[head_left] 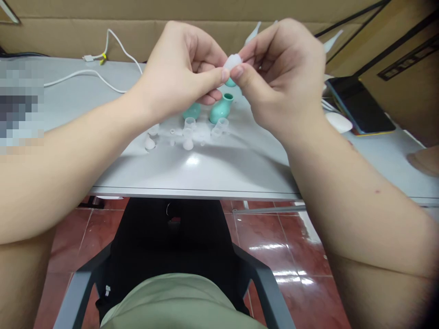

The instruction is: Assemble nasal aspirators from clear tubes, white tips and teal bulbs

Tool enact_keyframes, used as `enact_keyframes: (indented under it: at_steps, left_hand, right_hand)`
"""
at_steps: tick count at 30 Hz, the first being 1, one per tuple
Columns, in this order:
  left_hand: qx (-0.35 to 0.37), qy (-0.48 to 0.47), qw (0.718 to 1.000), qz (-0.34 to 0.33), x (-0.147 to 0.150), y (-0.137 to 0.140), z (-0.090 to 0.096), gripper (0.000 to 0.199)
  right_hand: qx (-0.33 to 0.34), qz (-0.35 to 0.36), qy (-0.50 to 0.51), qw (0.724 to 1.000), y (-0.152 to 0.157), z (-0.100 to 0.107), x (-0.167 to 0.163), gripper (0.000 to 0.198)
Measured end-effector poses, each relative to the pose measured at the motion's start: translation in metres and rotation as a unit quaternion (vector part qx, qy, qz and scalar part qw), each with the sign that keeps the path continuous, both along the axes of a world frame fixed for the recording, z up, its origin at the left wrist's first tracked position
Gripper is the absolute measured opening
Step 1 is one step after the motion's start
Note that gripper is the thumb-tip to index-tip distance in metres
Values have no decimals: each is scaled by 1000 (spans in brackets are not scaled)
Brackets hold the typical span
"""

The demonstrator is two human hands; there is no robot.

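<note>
Between both hands, above the table, is a small translucent white dome-shaped plastic piece (232, 61). My left hand (194, 68) pinches it from the left with thumb and forefinger. From the right, my right hand (281, 68) pinches the same piece between thumb and fingertip. Below the hands stands a glossy teal bulb-shaped piece (221, 109) with an open neck, tilted to one side. Another teal piece (192, 112) is partly covered by my left hand. Small clear and white plastic parts lie on the table, among them a cup (222, 123) and a white dome (188, 144).
The grey table (206, 176) has a cardboard wall behind it. A white cable (118, 41) with a yellow tie lies at the back left. To the right are a phone (361, 107) and a white rounded object (339, 122). Pale pointed tips (333, 41) show behind my right hand.
</note>
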State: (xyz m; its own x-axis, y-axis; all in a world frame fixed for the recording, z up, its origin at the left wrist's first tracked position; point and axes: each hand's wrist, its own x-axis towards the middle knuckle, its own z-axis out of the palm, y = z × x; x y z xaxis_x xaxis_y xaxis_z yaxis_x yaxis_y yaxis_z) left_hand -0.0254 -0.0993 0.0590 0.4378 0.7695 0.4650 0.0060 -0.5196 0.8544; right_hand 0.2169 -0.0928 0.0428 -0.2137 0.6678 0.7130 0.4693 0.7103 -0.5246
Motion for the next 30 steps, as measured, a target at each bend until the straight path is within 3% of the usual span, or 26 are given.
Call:
enact_keyframes:
  at_steps: [5,10,16,19,23,26,30]
  left_hand:
    - [-19,3,1000,-13,-1,-3,3,52]
    - [0,55,998,12,-1,1,4,52]
    - [98,72,993,4,-5,7,4,53]
    - [218,130,967,27,-8,6,4,31]
    - [312,236,920,2,-9,-2,9,24]
    - [332,342,879,7,-6,-11,14,17]
    - [297,445,845,-13,2,-21,17,20]
  right_hand:
    - [-60,65,60,994,4,7,2,67]
    - [-92,78,109,987,3,10,3,78]
    - [-88,62,114,988,-5,18,12,79]
    - [-123,49,28,991,-14,33,29,71]
    - [-252,63,-218,941,-16,48,54,54]
    - [-293,51,-329,896,-9,48,58,31]
    - [-335,-12,-426,840,-8,42,45,10]
